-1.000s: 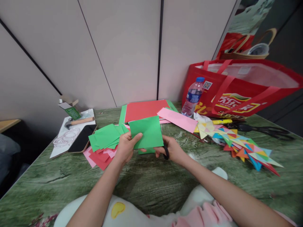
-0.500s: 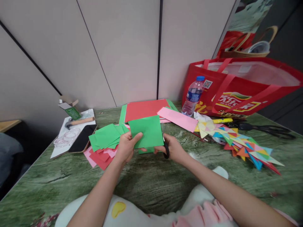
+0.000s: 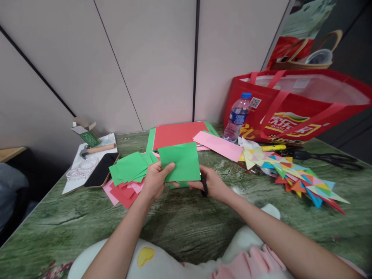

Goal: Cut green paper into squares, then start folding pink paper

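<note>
Left hand: the left hand (image 3: 157, 180) pinches the green sheet (image 3: 186, 159) near its lower left corner, thumb flat on top, other fingers underneath.
Right hand: the right hand (image 3: 212, 184) is curled round the black handle of the scissors (image 3: 204, 187), fingers reaching under the sheet; the blades are mostly hidden.
Green sheet: between both hands, above the table (image 3: 174, 228); plain, nearly flat, four-sided, its right edge beside the scissors. More green paper shows below its lower edge.
Green pieces: several, overlapping beside the left hand; the green pieces (image 3: 128, 168) cannot be counted exactly. They lie on red and pink pieces (image 3: 124, 193).
Beyond the sheet: one red sheet (image 3: 177, 134) on a paper stack with green edges; one pink strip (image 3: 217, 145) overlaps its right side.
Right side: one bottle (image 3: 236, 120), upright against one red bag (image 3: 261, 120); one yellow marker (image 3: 273, 148); many folded paper points (image 3: 299, 176), count unclear.
Left side: one hammer (image 3: 101, 148), one small box (image 3: 88, 136), one phone (image 3: 101, 170) and looped beads (image 3: 83, 169).
Edges and room: tabletop shows between the forearms; the table's left edge slants past the phone; the wall (image 3: 162, 77) rises behind the stack.
</note>
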Tool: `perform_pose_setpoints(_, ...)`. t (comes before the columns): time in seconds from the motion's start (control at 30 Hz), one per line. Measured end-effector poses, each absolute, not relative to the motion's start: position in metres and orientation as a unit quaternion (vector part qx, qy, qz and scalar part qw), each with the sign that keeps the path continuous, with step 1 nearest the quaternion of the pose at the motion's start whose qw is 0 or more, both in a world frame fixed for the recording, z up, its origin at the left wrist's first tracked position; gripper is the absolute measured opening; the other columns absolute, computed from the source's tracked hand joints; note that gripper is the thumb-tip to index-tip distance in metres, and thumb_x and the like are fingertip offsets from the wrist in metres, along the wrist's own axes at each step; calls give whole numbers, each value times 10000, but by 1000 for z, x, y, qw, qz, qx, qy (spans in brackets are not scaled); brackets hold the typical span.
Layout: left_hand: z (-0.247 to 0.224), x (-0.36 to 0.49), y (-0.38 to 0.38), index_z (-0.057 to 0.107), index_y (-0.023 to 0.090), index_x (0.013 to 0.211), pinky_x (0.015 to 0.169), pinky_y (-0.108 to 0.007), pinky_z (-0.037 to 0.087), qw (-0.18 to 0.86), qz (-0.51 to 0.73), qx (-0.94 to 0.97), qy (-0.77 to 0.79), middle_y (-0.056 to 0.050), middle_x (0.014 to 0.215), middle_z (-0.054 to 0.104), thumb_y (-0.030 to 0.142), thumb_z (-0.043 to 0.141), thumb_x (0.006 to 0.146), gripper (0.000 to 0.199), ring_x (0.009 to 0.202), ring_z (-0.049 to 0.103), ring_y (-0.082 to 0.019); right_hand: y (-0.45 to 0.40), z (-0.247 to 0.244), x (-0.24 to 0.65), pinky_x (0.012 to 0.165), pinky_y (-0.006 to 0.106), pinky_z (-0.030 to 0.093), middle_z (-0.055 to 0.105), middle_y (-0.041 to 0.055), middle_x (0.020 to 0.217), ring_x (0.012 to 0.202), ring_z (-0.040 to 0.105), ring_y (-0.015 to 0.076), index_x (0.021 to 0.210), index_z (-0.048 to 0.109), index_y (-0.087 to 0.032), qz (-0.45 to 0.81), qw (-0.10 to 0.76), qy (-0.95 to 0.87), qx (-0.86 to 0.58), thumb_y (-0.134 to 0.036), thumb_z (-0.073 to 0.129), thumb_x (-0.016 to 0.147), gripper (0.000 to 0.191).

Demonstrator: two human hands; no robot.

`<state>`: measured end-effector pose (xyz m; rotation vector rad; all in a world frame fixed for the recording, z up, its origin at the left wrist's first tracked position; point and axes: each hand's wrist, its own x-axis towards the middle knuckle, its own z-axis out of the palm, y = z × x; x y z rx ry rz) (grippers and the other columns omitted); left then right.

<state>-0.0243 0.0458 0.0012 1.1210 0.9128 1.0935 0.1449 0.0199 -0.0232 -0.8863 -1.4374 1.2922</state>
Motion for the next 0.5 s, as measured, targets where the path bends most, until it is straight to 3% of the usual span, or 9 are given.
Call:
perform_pose_setpoints(0.23, 1, -24, 46, 624, 107, 792, 365, -267, 504, 619, 467, 489, 400, -59, 725, 681, 281, 688, 624, 250, 475, 596, -151, 20, -23, 145, 436, 211, 415, 550, -47, 589, 475, 511, 100, 758, 526, -176, 552, 486, -568, -371, -348, 742, 545, 348)
perform_pose_setpoints(0.5, 3, -22, 44, 606, 112, 772, 348, -269, 494, 627, 463, 489, 391, -48, 676, 666, 276, 680, 633, 227, 451, 598, -163, 22, -30, 146, 412, 222, 395, 540, -60, 484, 413, 538, 121, 699, 472, -190, 542, 493, -559, -387, -324, 652, 624, 237)
